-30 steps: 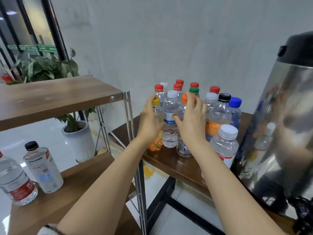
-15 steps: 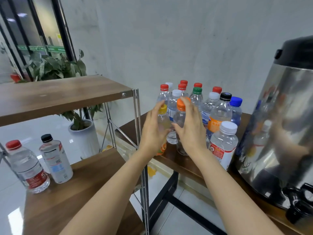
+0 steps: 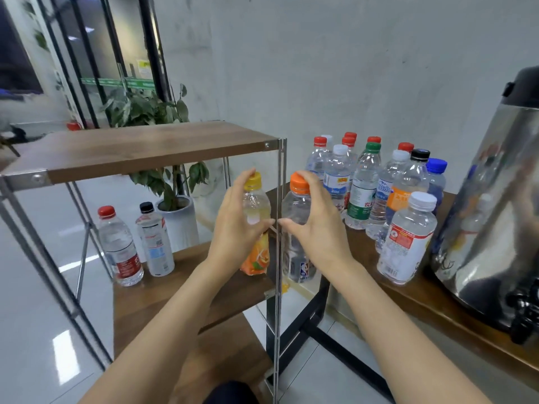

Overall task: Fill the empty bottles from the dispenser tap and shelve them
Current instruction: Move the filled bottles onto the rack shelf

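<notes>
My left hand (image 3: pixel 233 228) grips a yellow-capped bottle with an orange label (image 3: pixel 256 252), held in the air near the shelf's right post. My right hand (image 3: pixel 318 228) grips a clear orange-capped bottle (image 3: pixel 297 205), lifted just right of that post. Both bottles stand upright. A cluster of several capped bottles (image 3: pixel 364 185) stands on the wooden table (image 3: pixel 408 290). The steel dispenser (image 3: pixel 495 214) sits at the right, its black tap (image 3: pixel 522 313) low at the front.
A wooden shelf unit with a metal post (image 3: pixel 280 228) stands left of the table. Two filled bottles (image 3: pixel 137 243) stand on its middle shelf (image 3: pixel 163 290). The top shelf (image 3: pixel 140 147) is bare. A potted plant (image 3: pixel 172 199) stands behind.
Both hands have lifted their bottles out of the cluster and carried them left and toward me, up to the shelf post. The camera has swung left.
</notes>
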The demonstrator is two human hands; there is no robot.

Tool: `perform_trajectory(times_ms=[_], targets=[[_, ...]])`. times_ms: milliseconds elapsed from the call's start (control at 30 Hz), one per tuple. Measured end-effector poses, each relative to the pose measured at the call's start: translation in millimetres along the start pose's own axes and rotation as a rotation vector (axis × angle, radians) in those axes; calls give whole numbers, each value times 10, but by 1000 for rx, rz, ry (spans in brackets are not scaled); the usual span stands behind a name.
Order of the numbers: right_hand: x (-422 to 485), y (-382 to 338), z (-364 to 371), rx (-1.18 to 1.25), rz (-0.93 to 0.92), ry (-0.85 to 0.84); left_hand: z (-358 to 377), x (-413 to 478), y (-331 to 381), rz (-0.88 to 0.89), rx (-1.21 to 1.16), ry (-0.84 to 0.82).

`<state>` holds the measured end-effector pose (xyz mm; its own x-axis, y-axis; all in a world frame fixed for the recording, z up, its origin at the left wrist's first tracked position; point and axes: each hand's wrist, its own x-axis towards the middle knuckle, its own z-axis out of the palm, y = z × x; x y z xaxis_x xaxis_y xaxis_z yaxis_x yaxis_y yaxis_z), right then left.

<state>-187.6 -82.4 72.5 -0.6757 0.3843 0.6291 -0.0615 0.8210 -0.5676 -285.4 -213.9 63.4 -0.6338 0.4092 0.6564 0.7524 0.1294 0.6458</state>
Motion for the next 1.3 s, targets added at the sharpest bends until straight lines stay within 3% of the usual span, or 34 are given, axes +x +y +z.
perform_trajectory(times_ms=[300,700,1300], targets=[[62,-299,825,238,-17,-163,-578,-100,-543,-152,100,108],[654,140,2080,386,48,-297,-374,191,-1698,-423,219,241],[1198,629,3011,405,26,-361,-185,462,-2601,-512,311,201]])
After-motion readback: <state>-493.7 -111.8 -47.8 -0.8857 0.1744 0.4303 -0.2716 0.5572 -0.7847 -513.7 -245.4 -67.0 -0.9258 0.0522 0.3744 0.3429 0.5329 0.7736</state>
